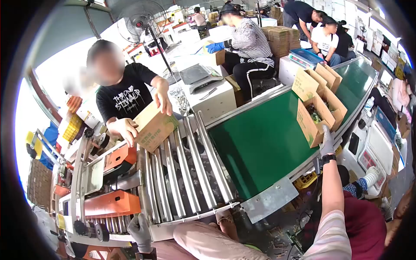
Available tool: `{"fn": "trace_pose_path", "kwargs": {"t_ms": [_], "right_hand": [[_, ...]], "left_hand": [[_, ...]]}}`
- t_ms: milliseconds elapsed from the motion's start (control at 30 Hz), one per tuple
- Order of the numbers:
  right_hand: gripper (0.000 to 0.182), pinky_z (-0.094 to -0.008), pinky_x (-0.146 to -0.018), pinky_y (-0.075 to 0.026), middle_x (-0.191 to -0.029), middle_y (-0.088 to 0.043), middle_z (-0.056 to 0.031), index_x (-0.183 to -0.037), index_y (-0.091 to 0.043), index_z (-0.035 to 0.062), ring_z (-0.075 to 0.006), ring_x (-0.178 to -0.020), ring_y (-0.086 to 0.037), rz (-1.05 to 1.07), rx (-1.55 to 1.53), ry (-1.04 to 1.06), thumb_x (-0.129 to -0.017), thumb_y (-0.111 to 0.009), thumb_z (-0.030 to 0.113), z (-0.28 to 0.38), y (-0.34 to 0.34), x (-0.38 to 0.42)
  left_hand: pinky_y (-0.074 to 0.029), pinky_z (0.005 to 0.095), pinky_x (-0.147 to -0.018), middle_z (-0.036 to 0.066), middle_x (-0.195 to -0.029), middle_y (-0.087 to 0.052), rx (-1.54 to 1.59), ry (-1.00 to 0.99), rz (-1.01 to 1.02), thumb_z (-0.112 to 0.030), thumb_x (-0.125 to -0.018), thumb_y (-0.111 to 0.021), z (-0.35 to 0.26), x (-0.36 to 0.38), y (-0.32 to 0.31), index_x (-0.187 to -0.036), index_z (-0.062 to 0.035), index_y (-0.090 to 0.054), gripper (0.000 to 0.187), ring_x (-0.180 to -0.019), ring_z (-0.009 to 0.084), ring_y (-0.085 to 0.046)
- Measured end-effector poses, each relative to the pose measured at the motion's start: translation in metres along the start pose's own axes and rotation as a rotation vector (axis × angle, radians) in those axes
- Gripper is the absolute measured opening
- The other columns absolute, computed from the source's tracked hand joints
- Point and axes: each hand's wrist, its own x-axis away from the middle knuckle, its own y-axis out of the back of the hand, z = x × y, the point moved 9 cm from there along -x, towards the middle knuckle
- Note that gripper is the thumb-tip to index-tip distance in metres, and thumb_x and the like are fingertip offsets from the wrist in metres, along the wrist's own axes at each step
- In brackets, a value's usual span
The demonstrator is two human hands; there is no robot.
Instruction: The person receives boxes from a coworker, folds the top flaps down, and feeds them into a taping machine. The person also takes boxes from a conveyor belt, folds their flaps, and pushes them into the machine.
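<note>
Touching near corner of open carton [306, 125] on green belt [260, 147] with right hand [327, 141], with unclear grip | resting left hand [139, 230] well apart, left of belt, with unclear finger curl | probably handling stiff, fairly light; best gripping low on sides

Green conveyor belt [260, 138], cardboard boxes [306, 123] on it; flaps [304, 84] up

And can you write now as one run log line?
right hand: touching open carton on green belt | left hand: beside metal frame, contact unclear | person opposite: holding another carton at rollers
</note>
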Motion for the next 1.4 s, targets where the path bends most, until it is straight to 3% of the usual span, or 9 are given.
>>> {"fn": "trace_pose_path", "kwargs": {"t_ms": [300, 367, 500, 733, 867, 1033, 1133, 1267, 1400], "right_hand": [[0.038, -0.0410, -0.090, -0.056, -0.115, -0.063, -0.0050, -0.123, -0.059, 0.0115, -0.0212, -0.105, -0.064, 0.602, -0.311, -0.290, -0.087, -0.070, 0.014, 0.106, -0.128, 0.203], [0.030, -0.0362, -0.088, -0.060, -0.105, -0.066, -0.0041, -0.116, -0.060, 0.0068, -0.0184, -0.098, -0.069, 0.800, -0.324, -0.350, -0.089, -0.070, 0.012, 0.124, -0.170, 0.260], [0.028, -0.0359, -0.087, -0.062, -0.108, -0.067, -0.0059, -0.113, -0.059, 0.0049, -0.0184, -0.096, -0.072, 1.187, -0.121, -0.321, -0.088, -0.072, 0.009, 0.158, -0.252, 0.398], [0.037, -0.0255, -0.093, -0.051, -0.108, -0.064, -0.0016, -0.125, -0.060, 0.0044, -0.0071, -0.097, -0.062, 1.488, 0.084, -0.445, -0.090, -0.072, 0.008, 0.168, -0.308, 0.510], [0.039, -0.0349, -0.087, -0.052, -0.107, -0.069, -0.0047, -0.126, -0.061, 0.0006, -0.0171, -0.100, -0.066, 1.421, 0.432, 0.960, -0.093, -0.068, 0.020, 0.259, -0.324, 0.518], [0.040, -0.0413, -0.103, -0.049, -0.117, -0.067, -0.0103, -0.129, -0.061, 0.0053, -0.0301, -0.110, -0.064, 1.377, 0.949, 1.342, -0.090, -0.063, 0.014, 0.269, -0.307, 0.538], [0.065, -0.0531, -0.115, -0.034, -0.139, -0.058, -0.0162, -0.148, -0.045, 0.0050, -0.0348, -0.133, -0.051, 1.259, 1.233, 2.112, -0.095, -0.061, 0.038, 0.252, -0.285, 0.557], [0.095, -0.0486, -0.121, -0.028, -0.155, -0.038, -0.0219, -0.153, -0.036, -0.0004, -0.0344, -0.145, -0.039, 1.723, 0.963, 1.212, -0.087, -0.072, 0.058, 0.255, -0.280, 0.553], [0.060, -0.0331, -0.115, -0.036, -0.150, -0.046, -0.0122, -0.145, -0.047, -0.0035, -0.0199, -0.138, -0.045, 1.641, 0.368, 0.436, -0.096, -0.072, 0.020, 0.220, -0.293, 0.528]], "left_hand": [[-0.023, 0.0231, -0.048, -0.006, -0.059, -0.046, 0.410, -0.080, -0.048, -0.020, -0.108, -0.052, -0.070, -0.001, -0.014, -0.069, -0.0114, -0.050, 0.040, -0.052, 0.0018, -0.034], [-0.042, 0.0199, -0.063, -0.001, -0.088, -0.064, 0.599, -0.040, 0.055, -0.015, -0.107, -0.052, -0.104, -0.007, -0.038, -0.098, -0.0057, -0.065, 0.018, -0.073, 0.0044, -0.053], [-0.044, 0.0375, -0.110, 0.013, -0.149, -0.051, 0.764, -0.140, 0.432, -0.026, -0.108, -0.051, -0.169, -0.027, -0.082, -0.156, -0.0052, -0.035, 0.056, -0.133, 0.0230, -0.052], [-0.038, 0.0329, -0.115, 0.008, -0.155, -0.041, 0.898, -0.051, 0.685, 0.001, -0.090, -0.070, -0.156, -0.038, -0.086, -0.160, -0.0021, -0.023, 0.084, -0.138, 0.0162, -0.043], [-0.035, 0.0342, -0.118, 0.008, -0.158, -0.036, 0.793, -0.253, 0.620, 0.003, -0.089, -0.073, -0.164, -0.041, -0.076, -0.161, -0.0075, -0.020, 0.091, -0.142, 0.0170, -0.038], [-0.034, 0.0360, -0.119, 0.009, -0.166, -0.023, 0.851, -0.270, 0.803, -0.002, -0.091, -0.073, -0.168, -0.039, -0.071, -0.161, -0.0111, -0.024, 0.085, -0.150, 0.0187, -0.029], [-0.030, 0.0388, -0.121, 0.021, -0.161, -0.031, 0.721, -0.284, 0.932, -0.030, -0.098, -0.069, -0.162, -0.043, -0.063, -0.149, -0.0078, -0.048, 0.059, -0.152, 0.0259, -0.027], [-0.019, 0.0396, -0.124, 0.023, -0.167, -0.006, 0.676, -0.480, 0.956, -0.044, -0.079, -0.088, -0.164, -0.024, -0.073, -0.153, -0.0062, -0.033, 0.099, -0.155, 0.0286, -0.015], [-0.036, 0.0317, -0.113, 0.011, -0.157, -0.040, 1.066, 0.096, 0.553, -0.018, -0.089, -0.081, -0.149, -0.021, -0.088, -0.122, -0.0020, -0.064, 0.040, -0.138, 0.0160, -0.044]]}}
